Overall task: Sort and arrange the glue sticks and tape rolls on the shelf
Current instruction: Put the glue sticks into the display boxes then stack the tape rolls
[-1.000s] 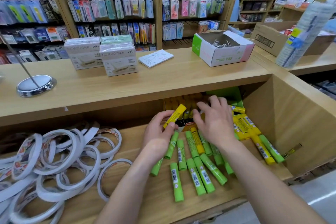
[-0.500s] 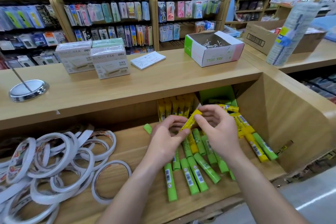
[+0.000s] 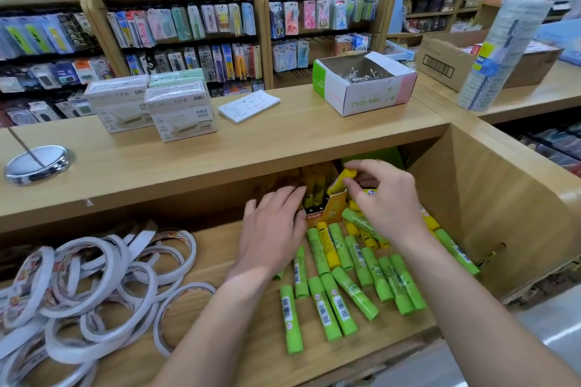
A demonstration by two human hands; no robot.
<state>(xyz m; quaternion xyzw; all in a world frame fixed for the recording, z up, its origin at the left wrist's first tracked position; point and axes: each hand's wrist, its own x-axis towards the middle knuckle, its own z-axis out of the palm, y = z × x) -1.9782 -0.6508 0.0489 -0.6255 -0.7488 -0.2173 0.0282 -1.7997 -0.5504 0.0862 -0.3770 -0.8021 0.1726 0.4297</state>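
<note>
**Lower shelf, glue stick corner: contents as seen**

- My right hand (image 3: pixel 383 201): thumb and fingertips pinch one yellow glue stick (image 3: pixel 341 182) by its upper end. The stick is tilted over the open top of the orange display box (image 3: pixel 323 214). Its lower end is hidden behind the box rim, so I cannot tell whether it is seated.
- My left hand (image 3: pixel 273 229): fingers straight and together, laid against the left side of the display box. It holds nothing.
- Display box: at the back of the shelf (image 3: pixel 239 339), in shadow under the tabletop (image 3: pixel 251 141). Upright yellow sticks (image 3: pixel 314 188) show inside. The count cannot be made out.
- Green glue sticks (image 3: pixel 338 302): loose, lying flat in a rough row in front of the box. Several are partly covered by my right wrist and forearm.
- Loose yellow stick (image 3: pixel 328 245): lying among the green ones. More yellow pieces under my right hand are mostly hidden.
- Tape rolls (image 3: pixel 103 286): an overlapping heap at the left end of the shelf, cut off by the left and bottom edges.
- On the tabletop: white boxed goods (image 3: pixel 180 110), a notepad (image 3: pixel 248 105), an open carton of metal clips (image 3: pixel 364 85) and a chrome stand base (image 3: pixel 37 162).
</note>
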